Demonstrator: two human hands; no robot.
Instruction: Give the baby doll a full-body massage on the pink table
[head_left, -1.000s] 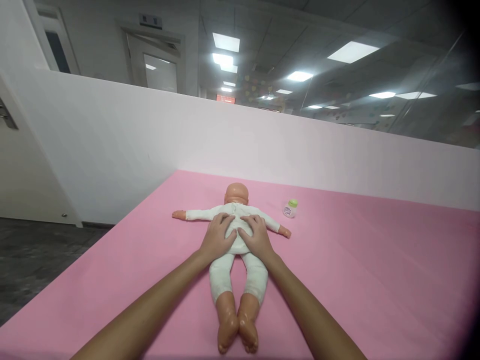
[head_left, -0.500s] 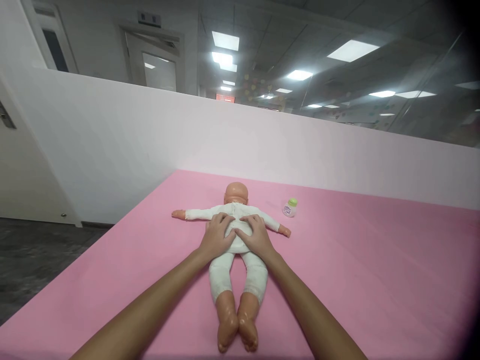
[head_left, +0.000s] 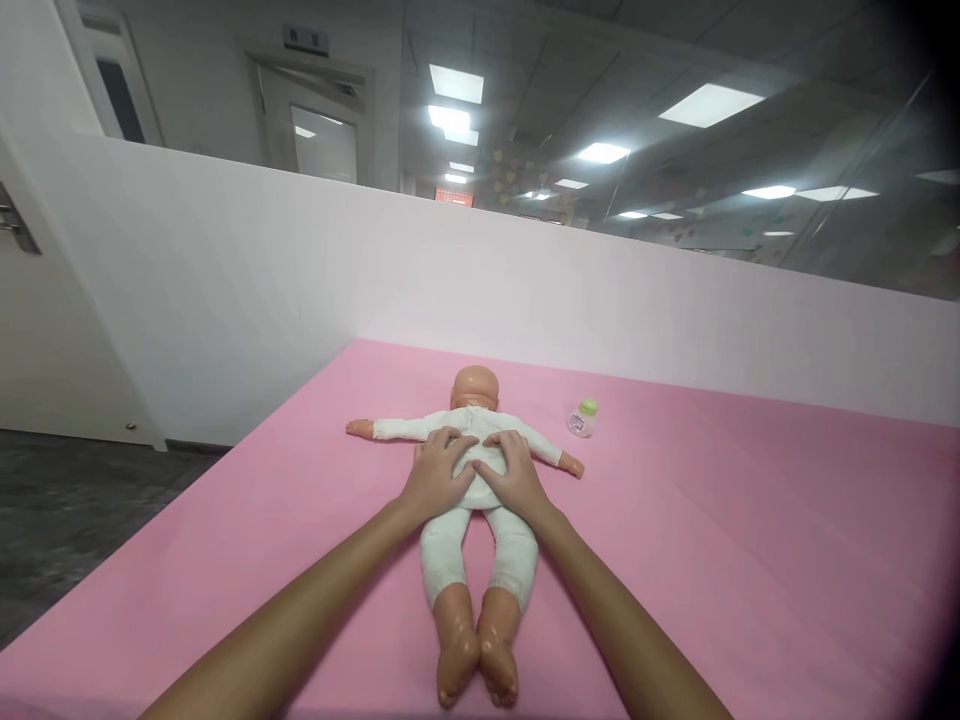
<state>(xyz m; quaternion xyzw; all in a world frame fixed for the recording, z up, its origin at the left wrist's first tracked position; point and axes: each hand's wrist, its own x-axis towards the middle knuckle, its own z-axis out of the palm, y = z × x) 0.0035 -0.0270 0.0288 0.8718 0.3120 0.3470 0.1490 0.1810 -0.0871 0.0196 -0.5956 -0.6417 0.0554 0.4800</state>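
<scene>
On my feed the doll (head_left: 478, 492) lies face down on the pink table (head_left: 712, 520), its long axis running from the far edge to the near one: head toward the far edge, to the right of the far left corner, feet toward the near edge and touching each other at the heels. One of its arms stretches out toward the left edge; the other slants off to the right. I have the left hand (head_left: 437, 470) and right hand (head_left: 517, 475) laid on its back, fingers spread and bent, thumbs turned inward with their tips close, neither pinching anything that I can see. Near the far edge, beyond the slanted arm, the bottle (head_left: 581, 421) stands with its green cap on; I cannot tell what it contains.
</scene>
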